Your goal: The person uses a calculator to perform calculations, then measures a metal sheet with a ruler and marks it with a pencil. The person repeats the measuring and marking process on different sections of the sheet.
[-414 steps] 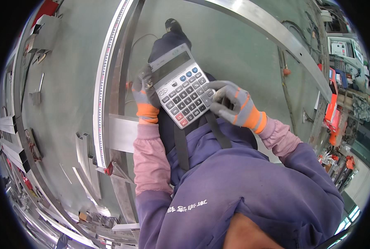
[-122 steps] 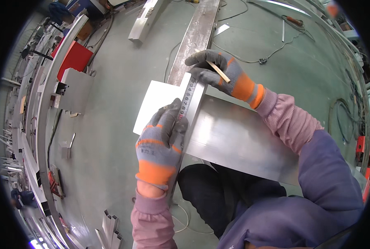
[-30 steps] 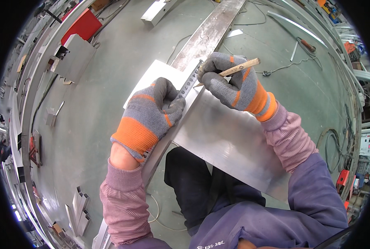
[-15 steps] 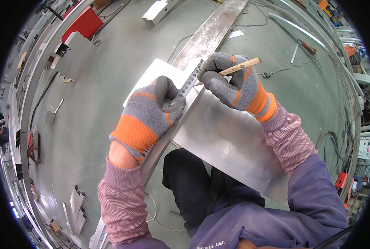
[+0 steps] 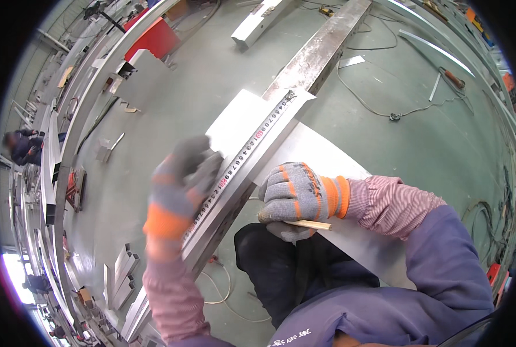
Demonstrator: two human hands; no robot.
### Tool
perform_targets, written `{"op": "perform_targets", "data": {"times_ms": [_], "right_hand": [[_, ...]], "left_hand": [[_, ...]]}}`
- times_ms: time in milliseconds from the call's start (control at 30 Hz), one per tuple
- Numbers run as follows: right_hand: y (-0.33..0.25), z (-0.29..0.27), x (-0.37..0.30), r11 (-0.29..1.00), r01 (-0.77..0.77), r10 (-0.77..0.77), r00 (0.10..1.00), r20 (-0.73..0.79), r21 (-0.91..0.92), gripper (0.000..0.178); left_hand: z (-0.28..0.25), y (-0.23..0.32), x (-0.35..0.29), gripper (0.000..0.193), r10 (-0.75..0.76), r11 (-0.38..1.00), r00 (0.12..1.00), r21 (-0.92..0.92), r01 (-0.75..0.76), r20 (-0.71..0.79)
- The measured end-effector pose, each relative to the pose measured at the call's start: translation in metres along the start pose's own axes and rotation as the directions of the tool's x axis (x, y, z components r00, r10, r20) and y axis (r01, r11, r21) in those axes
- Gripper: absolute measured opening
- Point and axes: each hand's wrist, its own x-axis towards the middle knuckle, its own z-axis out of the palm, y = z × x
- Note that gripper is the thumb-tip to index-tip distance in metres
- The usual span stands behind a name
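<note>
Across the middle of my view, lying over a worn steel beam (image 5: 310,58): one pale metal profile (image 5: 262,151), slanted, its far end pointing up and right. On it, one tape measure (image 5: 240,159), laid lengthwise, numbered face up, its visible end near the profile's far end.

Progress, by my reading: tape drawn out and lined up, done. Pencil marks: none I can make out at this size, so I cannot say whether any exist; nothing is being drawn on the profile.

Right hand (image 5: 298,191): gloved, fingers curled closed around a wooden pencil (image 5: 314,224), whose blunt end sticks out toward the wrist; tip hidden from me. Held apart from the tape, over a pale sheet (image 5: 333,156).

Left hand (image 5: 182,176): gloved, blurred, fingers bent, just beside the tape's lower stretch. Whether it touches or grips the tape, and how wide it stands, I cannot tell.

Also listed: one white plate (image 5: 240,118), left of the profile.
</note>
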Motion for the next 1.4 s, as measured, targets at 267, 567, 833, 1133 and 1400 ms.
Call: {"op": "perform_targets", "data": {"times_ms": [267, 567, 833, 1133, 1400], "right_hand": [[-0.015, 0.03, 0.001, 0.991, 0.129, -0.119, 0.961, 0.249, -0.024, 0.045], [-0.057, 0.049, 0.007, 0.984, 0.155, -0.17, 0.958, 0.233, 0.083, 0.054], [-0.046, 0.047, 0.004, 0.988, 0.138, -0.151, 0.953, 0.264, 0.067, 0.052], [-0.047, 0.049, 0.003, 0.991, 0.117, -0.131, 0.957, 0.26, 0.071, 0.044], [-0.051, 0.052, 0.006, 0.991, 0.112, -0.126, 0.96, 0.251, 0.069, 0.041]], "left_hand": [[-0.139, -0.048, -0.287, 0.031, -0.071, 0.892, 0.668, 0.253, 0.374, -0.74], [-0.176, -0.099, -0.659, 0.04, -0.133, 0.393, -0.094, -0.139, 0.909, -0.987], [-0.199, -0.184, -0.644, 0.039, -0.407, 0.335, -0.078, -0.228, 0.914, -0.91], [-0.242, -0.152, -0.573, 0.033, -0.695, 0.336, -0.026, -0.357, 0.872, -0.718], [-0.203, -0.083, -0.559, 0.014, -0.364, 0.904, 0.441, -0.198, 0.378, -0.82]]}}
